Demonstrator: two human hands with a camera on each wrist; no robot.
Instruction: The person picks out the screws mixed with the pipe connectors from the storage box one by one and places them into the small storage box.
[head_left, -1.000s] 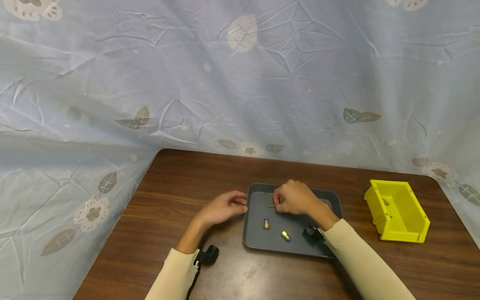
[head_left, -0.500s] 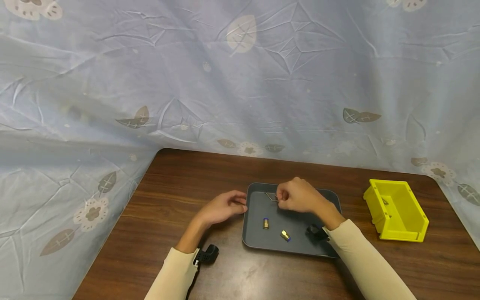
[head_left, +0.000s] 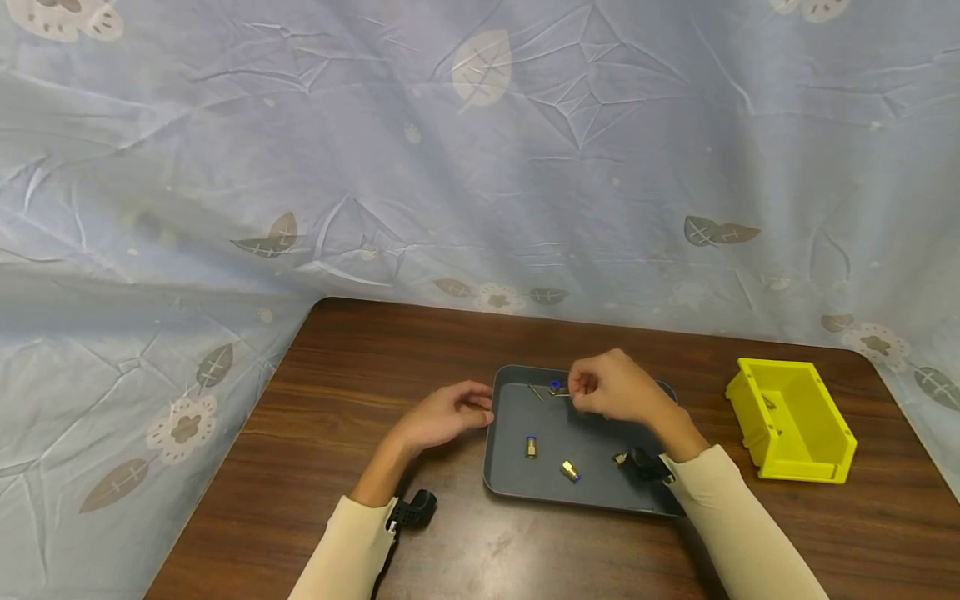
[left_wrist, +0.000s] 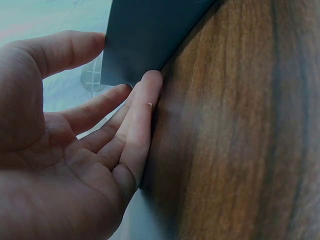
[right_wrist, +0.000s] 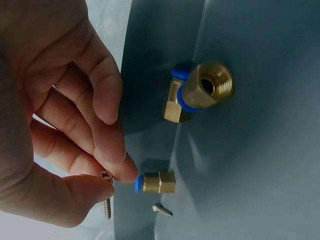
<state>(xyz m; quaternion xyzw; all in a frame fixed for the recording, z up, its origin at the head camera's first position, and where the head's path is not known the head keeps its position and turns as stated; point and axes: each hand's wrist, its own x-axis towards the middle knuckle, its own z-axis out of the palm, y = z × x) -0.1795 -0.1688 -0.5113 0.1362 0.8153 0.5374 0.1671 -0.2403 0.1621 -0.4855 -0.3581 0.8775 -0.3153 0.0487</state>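
Thumb and finger of my right hand [head_left: 613, 385] pinch a screw [right_wrist: 107, 207] above the far part of a grey tray [head_left: 510, 475]. Its cross-slotted head shows between the fingertips in the right wrist view, the threaded shank pointing away. A second screw [head_left: 536, 392] lies in the tray just left of that hand. Several brass fittings with blue ends lie around: one fitting [head_left: 531, 447] left, another fitting [head_left: 571, 471] near the front, a third fitting [head_left: 555, 386] by the fingertips. My left hand [head_left: 442, 417] rests at the tray's left wall, thumb and loosely bent fingertips against it.
To the right of the tray stands a yellow bin [head_left: 806, 471] with a few small metal pieces inside. A fitting [head_left: 620, 458] lies beside the right wrist's black camera [head_left: 645, 464]. Patterned cloth [head_left: 480, 167] hangs behind the brown wooden table [head_left: 375, 350].
My right hand has drawn back to the right and slightly away with the screw, uncovering a blue-ended fitting at its fingertips and another by its wrist camera. The left hand stays put.
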